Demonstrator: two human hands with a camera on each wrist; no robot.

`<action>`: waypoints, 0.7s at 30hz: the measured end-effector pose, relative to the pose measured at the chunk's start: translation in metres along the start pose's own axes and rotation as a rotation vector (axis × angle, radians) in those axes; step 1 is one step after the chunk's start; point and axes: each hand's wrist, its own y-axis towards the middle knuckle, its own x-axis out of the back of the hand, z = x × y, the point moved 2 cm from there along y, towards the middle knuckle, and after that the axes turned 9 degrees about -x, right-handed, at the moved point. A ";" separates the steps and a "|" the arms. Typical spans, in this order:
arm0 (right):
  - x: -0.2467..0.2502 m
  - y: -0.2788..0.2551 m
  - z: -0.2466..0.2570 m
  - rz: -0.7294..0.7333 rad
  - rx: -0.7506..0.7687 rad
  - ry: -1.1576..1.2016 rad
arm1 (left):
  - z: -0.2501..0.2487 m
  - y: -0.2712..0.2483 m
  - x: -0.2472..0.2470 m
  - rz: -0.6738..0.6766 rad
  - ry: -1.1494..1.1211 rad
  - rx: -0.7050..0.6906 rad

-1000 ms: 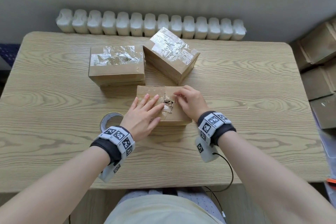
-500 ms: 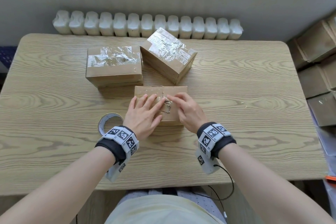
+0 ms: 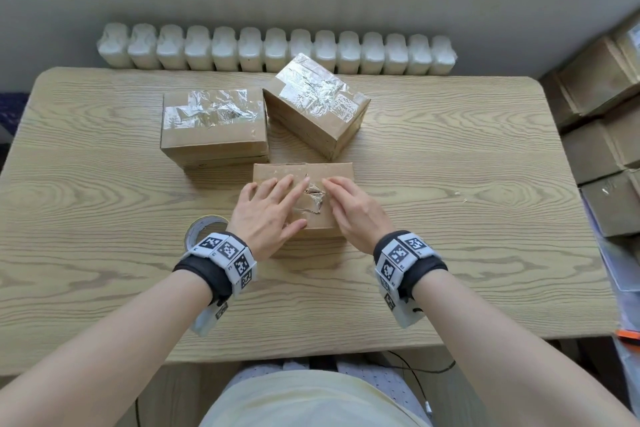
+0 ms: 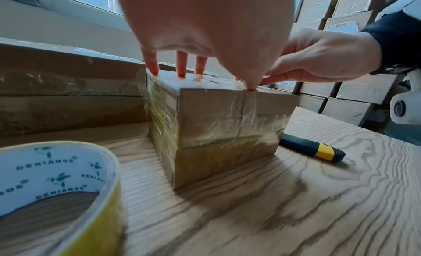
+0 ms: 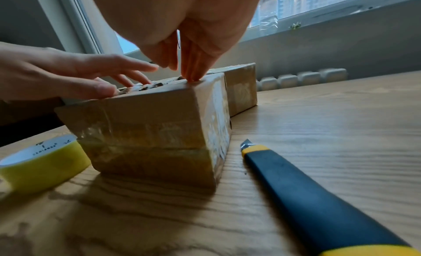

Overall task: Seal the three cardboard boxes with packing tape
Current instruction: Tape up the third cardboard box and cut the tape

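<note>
Near box (image 3: 334,173): we see it at the table's (image 3: 450,156) front middle, top torn.
Left hand (image 3: 268,215): flat on its top, fingers straight.
Right hand (image 3: 356,211): fingers straight, pressing beside the tear.
Tape roll (image 3: 202,227): just left.

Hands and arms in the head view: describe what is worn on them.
Both forearms are bare, no sleeves. The left hand and right hand wear no gloves. Each wrist carries a black band with white blocks printed with black square markers. A thin black cable trails from the right wrist.
</note>
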 end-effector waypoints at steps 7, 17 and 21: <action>-0.009 -0.002 -0.002 0.069 -0.005 -0.119 | 0.001 0.004 0.002 0.019 0.040 -0.034; -0.018 -0.013 0.004 0.260 -0.012 -0.420 | 0.010 -0.013 -0.017 0.042 -0.006 -0.072; -0.013 -0.009 0.007 0.304 -0.070 -0.327 | 0.012 -0.010 -0.015 0.071 -0.030 -0.096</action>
